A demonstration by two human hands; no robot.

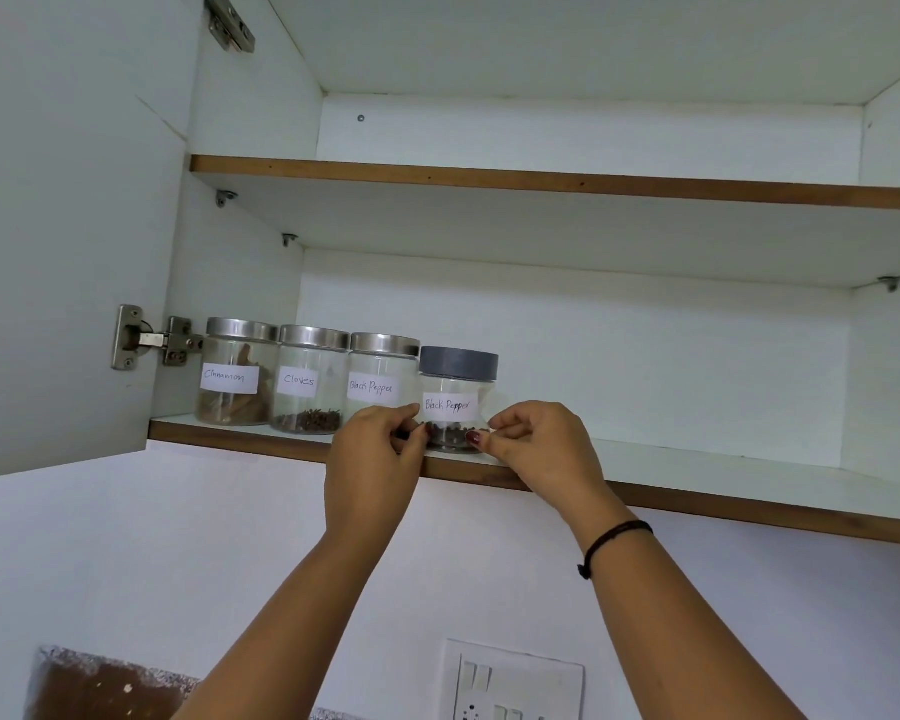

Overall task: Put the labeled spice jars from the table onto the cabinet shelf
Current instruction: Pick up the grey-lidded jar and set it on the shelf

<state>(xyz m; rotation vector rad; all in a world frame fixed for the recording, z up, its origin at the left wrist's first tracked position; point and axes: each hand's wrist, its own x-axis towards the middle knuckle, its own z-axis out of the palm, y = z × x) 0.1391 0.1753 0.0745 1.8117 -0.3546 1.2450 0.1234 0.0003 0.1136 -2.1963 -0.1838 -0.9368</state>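
Four labelled jars in a row at the left end of the lower shelf, all upright. From the left: a cinnamon jar with pieces of bark inside, close to the cupboard's side wall; a cloves jar with dark cloves at the bottom; a steel-lidded black pepper jar; then a grey-lidded jar, also marked Black Pepper, with dark grains in its base. First three topped with shiny metal lids and set a little further back. Fourth standing nearer the front edge of the board, just beside the third, contact between them unclear.

Held from both sides, low down, near its foot. Left hand reaching up from below, fingers curled and pinching the left flank of the glass, partly covering the bottom of the neighbouring jar. Right hand likewise raised, thumb and fingertips pinched against the right flank. Dark red nails showing against the glass. Dark cord tied round the right wrist.

Above, an upper shelf with a brown front edge. To the left, the open cabinet door, hung on a metal hinge level with the jar lids. Below the cupboard, a pale wall, a white switch plate at the bottom edge, and a brown board in the lower left corner
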